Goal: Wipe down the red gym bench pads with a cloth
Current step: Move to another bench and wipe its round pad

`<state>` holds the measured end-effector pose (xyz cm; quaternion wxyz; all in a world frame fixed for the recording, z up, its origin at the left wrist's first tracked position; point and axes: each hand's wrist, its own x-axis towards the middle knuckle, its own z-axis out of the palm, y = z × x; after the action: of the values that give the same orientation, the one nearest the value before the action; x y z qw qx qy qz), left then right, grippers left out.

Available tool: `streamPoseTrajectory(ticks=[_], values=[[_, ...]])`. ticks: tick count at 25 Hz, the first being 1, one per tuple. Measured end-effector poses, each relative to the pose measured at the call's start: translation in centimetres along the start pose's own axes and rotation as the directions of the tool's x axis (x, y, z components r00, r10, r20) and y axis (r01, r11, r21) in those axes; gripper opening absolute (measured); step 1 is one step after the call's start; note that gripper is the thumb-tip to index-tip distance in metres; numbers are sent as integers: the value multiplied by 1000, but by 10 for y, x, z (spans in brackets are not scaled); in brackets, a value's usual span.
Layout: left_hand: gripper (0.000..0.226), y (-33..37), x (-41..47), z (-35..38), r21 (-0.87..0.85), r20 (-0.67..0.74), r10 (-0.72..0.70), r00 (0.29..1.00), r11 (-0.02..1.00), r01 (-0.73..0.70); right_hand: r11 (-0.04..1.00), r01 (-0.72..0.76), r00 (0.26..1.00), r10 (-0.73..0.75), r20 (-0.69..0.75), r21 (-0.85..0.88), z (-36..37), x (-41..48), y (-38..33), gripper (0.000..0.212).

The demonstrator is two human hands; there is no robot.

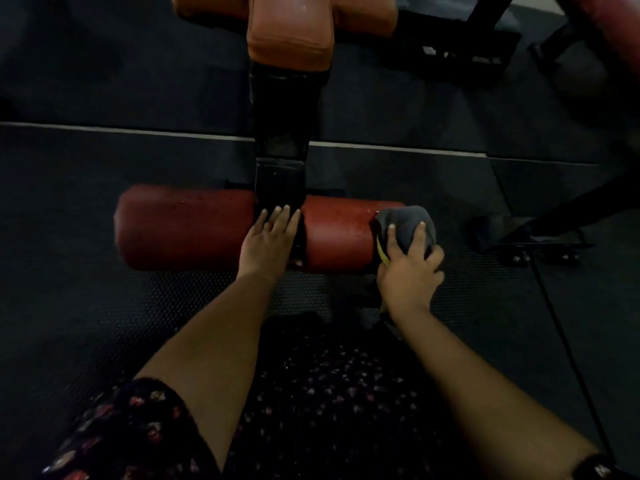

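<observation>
The right hand (410,268) grips a grey cloth (407,225) over the red roller pad (337,233)'s right end, hiding it, the left hand (268,240) lies flat, fingers straight, on the black post (280,133) mid-pad, and beyond, the seat pad (289,29) is cropped at the top.

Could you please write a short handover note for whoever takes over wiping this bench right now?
Left hand: fingers straight, resting on the black frame post between the two roller pads.
Right hand: grips the grey cloth, draped over the outer end of the right roller pad.
Done: cannot tell; droplets show on both roller pads.
Left: probably finish the right roller pad, then the left roller pad and the upper pads.
</observation>
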<state>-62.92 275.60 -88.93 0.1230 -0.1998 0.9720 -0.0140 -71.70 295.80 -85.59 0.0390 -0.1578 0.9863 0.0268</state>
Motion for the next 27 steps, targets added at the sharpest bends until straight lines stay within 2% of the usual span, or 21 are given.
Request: streamPoseTrajectory(ticks=[2, 5, 7, 9, 11, 13, 16, 21, 24, 27], values=[[109, 0, 7, -4, 24, 0, 1, 1000, 1000, -1, 997, -7, 1000, 6, 10, 74, 2, 2, 2, 70], [120, 4, 15, -13, -43, 52, 31, 998, 999, -29, 970, 42, 998, -54, 42, 240, -1, 2, 7, 73], [131, 0, 18, -14, -65, 96, 71, 993, 996, -65, 963, 68, 994, -88, 64, 262, -6, 6, 10, 76], [143, -5, 20, -14, -50, 145, 111, 983, 993, -105, 971, 25, 994, -49, 96, 238, -5, 9, 7, 82], [147, -5, 21, -10, -47, 143, 111, 983, 993, -106, 984, -20, 994, 1, 109, 176, 0, 6, -2, 89], [142, -5, 23, -11, -73, 100, 101, 990, 993, -93, 992, -68, 989, 53, 141, 108, 1, 3, -11, 92], [136, -3, 19, -13, -28, 45, 97, 994, 995, -96, 999, -34, 989, 30, 141, 21, 2, 5, -12, 95], [134, -3, 16, -12, 0, 6, 97, 995, 995, -97, 996, -68, 984, 58, 168, 56, -7, 3, -19, 89], [131, -6, 15, -10, 45, 28, 129, 991, 990, -130, 995, 95, 988, -95, 120, 11, -5, -23, -40, 71], [130, -7, 13, -12, 11, 38, 142, 989, 990, -143, 967, 252, 967, -250, 51, -39, -1, -36, -56, 65]])
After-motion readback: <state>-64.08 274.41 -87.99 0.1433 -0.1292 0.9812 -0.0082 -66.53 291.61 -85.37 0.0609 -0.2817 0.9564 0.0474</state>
